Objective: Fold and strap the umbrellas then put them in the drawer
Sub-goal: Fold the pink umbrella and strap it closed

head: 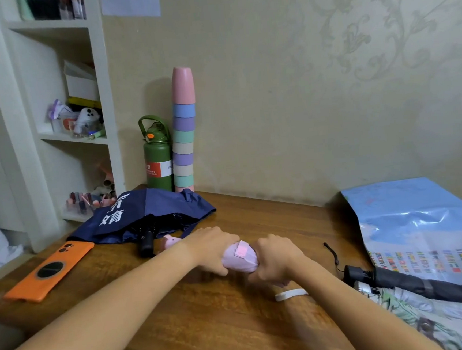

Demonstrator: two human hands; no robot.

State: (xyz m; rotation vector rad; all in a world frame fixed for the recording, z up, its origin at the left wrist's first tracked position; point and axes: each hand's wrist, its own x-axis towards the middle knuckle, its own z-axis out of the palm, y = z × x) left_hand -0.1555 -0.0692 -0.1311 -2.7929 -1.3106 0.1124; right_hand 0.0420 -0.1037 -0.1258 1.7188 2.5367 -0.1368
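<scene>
Pink umbrella point(240, 257), held just above the middle of the wooden desk point(208, 316) between both hands. The left hand point(211, 249) wraps its curled fingers round the handle end; the right hand point(273, 260) is closed round the other end. Judged handling: a light bundle, soft fabric over a stiff folded frame, liable to spring loose until strapped; best held round the rolled canopy with one hand while the other draws the strap over. Appearance: pale pink cloth rolled into a short cylinder, a lighter pink tab point(242, 250) lying across its top; a pink handle point(170, 241) shows just beyond the left wrist. Far left, a navy umbrella point(149, 212) with white lettering lies collapsed but unfolded, its black handle point(146, 243) pointing near. At the right edge, a black umbrella point(418, 284) lies rolled, partly under a blue sheet point(412, 214), beside a leaf-patterned umbrella point(432, 316). An orange phone point(51, 271) lies at the near left. No drawer is in view.
</scene>
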